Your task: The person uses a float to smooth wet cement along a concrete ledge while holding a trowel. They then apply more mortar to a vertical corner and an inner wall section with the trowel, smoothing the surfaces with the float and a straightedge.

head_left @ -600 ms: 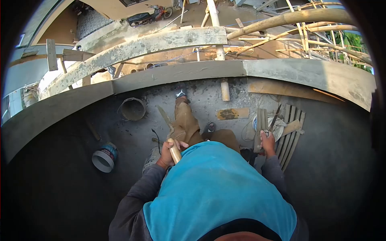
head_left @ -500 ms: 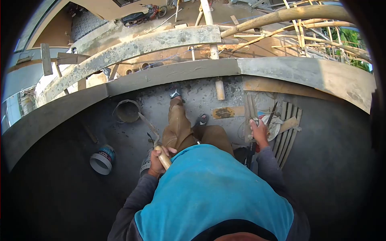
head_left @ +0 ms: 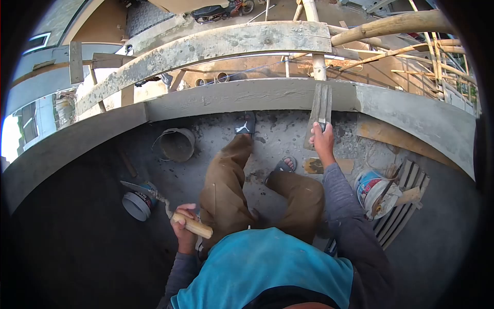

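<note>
My left hand (head_left: 184, 226) is wrapped round the wooden handle of a trowel (head_left: 191, 225), whose cement-crusted neck and blade point up and left. My right hand (head_left: 322, 140) grips a long flat float (head_left: 321, 105). The float's far end overlaps the fresh grey plaster on top of the low curved wall (head_left: 231, 96); whether it touches the surface I cannot tell. A bucket (head_left: 176, 144) with dark contents stands on the floor between the trowel and the wall.
A white bucket (head_left: 137, 206) lies at the left. Another bucket (head_left: 371, 188) with tools on top stands at the right beside wooden slats (head_left: 399, 221). Past the wall are a rough plank (head_left: 216, 41), bamboo poles (head_left: 393, 21) and a motorcycle (head_left: 211, 13).
My right hand has moved from beside the right-hand slats up to the wall with the float. My left hand and the trowel have shifted left and down, and the view has shifted.
</note>
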A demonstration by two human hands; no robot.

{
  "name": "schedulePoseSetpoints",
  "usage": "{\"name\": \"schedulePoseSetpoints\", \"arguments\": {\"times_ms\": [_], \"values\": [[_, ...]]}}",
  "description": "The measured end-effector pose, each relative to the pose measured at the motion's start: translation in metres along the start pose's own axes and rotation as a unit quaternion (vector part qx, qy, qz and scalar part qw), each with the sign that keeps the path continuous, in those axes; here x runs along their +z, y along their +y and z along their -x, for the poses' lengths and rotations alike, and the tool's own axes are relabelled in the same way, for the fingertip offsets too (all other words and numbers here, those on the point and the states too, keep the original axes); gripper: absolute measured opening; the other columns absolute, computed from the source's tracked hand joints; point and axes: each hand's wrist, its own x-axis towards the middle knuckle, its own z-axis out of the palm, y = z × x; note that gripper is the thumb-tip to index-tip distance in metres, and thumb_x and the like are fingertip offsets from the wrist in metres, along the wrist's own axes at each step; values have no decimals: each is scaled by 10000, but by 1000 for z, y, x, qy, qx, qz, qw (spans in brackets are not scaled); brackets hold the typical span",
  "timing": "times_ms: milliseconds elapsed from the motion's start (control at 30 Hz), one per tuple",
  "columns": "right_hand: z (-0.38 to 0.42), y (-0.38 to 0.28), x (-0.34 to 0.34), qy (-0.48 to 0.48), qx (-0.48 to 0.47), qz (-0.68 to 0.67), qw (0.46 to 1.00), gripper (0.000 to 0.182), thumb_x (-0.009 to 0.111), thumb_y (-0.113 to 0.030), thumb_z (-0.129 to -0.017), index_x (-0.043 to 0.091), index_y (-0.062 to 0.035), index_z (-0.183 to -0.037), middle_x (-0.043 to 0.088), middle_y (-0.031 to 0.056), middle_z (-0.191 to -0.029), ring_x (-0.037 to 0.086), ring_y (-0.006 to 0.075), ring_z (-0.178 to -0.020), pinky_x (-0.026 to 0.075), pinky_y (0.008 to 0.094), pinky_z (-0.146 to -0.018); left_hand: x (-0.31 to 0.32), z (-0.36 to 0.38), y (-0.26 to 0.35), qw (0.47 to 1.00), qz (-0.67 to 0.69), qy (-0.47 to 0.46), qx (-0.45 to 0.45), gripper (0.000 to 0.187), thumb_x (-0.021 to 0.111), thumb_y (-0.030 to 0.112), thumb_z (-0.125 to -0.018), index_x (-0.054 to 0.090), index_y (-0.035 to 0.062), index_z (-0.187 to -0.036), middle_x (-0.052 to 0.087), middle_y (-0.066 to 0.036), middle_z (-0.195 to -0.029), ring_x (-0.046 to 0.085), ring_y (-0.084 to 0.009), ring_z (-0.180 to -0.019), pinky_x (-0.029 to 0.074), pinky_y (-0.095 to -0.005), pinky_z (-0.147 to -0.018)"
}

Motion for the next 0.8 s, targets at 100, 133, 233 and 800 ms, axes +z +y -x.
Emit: {"name": "schedulePoseSetpoints", "arguments": {"times_ms": [100,133,233,800], "values": [[-28,27,71,-28,-45,-25,998,303,574,-228,-875,482,19,-1025,609,85,-765,576,135,-497,481,275,-438,77,-134,-16,980,90,-31,177,396,544,428,-758,492,35,-753,579,-178,-1004,492,-165,-656,419,-284,-649],[-37,33,96,-35,-42,-10,998,308,568,-209,-875,472,30,-1044,608,84,-766,589,129,-520,488,267,-442,105,-177,-23,964,111,-34,241,401,500,457,-774,509,58,-750,596,-188,-1035,511,-164,-652,407,-257,-623],[-50,38,164,-86,-83,-51,992,296,576,-192,-868,468,33,-1027,606,90,-760,597,123,-537,490,262,-443,178,-261,-27,941,205,-29,269,259,499,313,-832,549,60,-852,577,-172,-1074,547,-172,-735,469,-259,-667],[-98,93,134,-67,-176,51,981,293,542,-236,-890,465,15,-1021,590,100,-739,573,169,-526,471,328,-507,202,-250,-45,933,298,-61,191,219,484,138,-856,486,9,-1033,565,-129,-1004,552,-159,-727,489,-277,-661]]}}
